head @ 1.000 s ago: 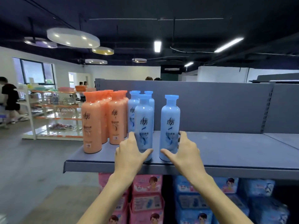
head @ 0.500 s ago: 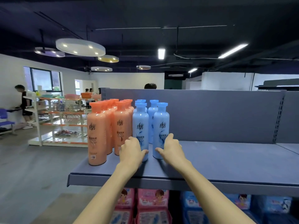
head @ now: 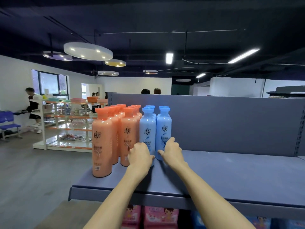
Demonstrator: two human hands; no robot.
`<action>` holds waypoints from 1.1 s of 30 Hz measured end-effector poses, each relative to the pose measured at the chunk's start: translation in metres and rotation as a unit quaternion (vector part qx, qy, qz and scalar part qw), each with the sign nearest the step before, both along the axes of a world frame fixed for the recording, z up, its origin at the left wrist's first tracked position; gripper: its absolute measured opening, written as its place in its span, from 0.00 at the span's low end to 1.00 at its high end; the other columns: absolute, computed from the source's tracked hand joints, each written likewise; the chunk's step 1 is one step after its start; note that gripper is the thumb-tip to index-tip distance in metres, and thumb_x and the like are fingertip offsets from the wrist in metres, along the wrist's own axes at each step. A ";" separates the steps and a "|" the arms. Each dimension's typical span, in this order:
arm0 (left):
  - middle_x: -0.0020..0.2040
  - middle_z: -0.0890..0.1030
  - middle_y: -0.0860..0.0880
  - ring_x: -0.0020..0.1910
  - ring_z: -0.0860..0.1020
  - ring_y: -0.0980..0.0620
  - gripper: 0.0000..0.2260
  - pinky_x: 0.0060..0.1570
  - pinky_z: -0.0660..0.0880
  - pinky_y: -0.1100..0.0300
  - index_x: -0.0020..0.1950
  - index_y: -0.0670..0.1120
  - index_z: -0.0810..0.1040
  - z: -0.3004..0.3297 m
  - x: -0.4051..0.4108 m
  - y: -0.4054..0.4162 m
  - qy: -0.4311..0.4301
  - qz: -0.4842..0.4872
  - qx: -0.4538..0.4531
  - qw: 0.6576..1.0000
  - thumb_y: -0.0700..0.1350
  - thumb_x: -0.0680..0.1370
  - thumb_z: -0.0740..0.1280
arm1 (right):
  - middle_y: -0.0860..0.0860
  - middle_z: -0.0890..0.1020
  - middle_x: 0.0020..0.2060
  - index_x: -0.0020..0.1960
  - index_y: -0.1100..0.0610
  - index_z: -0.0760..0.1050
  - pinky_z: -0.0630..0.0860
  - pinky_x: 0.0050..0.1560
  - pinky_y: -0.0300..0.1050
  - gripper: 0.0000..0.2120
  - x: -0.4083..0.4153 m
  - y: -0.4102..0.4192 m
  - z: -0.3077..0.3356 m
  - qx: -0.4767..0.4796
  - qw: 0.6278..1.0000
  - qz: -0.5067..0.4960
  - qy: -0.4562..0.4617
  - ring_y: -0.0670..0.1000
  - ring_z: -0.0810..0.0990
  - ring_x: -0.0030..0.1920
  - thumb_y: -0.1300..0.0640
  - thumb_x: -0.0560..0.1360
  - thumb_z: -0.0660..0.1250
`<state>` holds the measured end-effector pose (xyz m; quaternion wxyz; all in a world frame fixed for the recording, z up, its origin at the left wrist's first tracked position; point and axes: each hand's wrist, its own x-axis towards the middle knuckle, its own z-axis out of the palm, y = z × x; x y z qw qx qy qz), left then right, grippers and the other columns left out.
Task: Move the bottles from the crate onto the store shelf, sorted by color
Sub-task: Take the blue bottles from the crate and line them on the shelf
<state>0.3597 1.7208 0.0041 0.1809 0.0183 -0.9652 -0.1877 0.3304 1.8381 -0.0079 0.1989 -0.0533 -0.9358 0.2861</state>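
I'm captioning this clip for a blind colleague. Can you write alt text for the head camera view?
Two bare hands reach onto a grey store shelf: the left hand holds the base of one blue bottle, the right hand the base of the one beside it. Orange bottles stand in rows to the left, more blue ones behind.

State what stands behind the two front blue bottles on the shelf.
Behind the front blue bottles more blue caps show, so further blue bottles stand there; their bodies are covered, so no count. Behind them rises the back panel of the shelf.
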 end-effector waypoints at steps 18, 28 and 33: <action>0.53 0.79 0.43 0.54 0.79 0.40 0.23 0.44 0.72 0.55 0.54 0.42 0.69 -0.016 0.029 -0.014 0.059 -0.034 -0.028 0.997 0.57 0.73 0.72 | 0.62 0.74 0.59 0.60 0.63 0.62 0.72 0.50 0.50 0.23 0.027 0.004 -0.003 0.011 0.999 0.020 -0.035 0.64 0.75 0.58 0.55 0.76 0.71; 0.51 0.82 0.47 0.53 0.80 0.44 0.22 0.47 0.77 0.51 0.60 0.47 0.70 -0.022 0.072 -0.027 0.125 -0.152 -0.011 0.980 0.57 0.73 0.70 | 0.54 0.77 0.48 0.64 0.59 0.62 0.73 0.48 0.50 0.21 0.103 0.010 -0.004 0.057 0.996 0.064 0.037 0.60 0.77 0.54 0.54 0.77 0.67; 0.52 0.82 0.55 0.50 0.82 0.54 0.17 0.43 0.80 0.53 0.60 0.50 0.74 -0.070 0.127 -0.034 0.236 -0.263 0.023 0.935 0.55 0.74 0.69 | 0.49 0.80 0.59 0.71 0.55 0.66 0.78 0.54 0.52 0.26 0.184 0.031 -0.053 0.056 0.984 0.070 0.157 0.49 0.80 0.58 0.52 0.76 0.69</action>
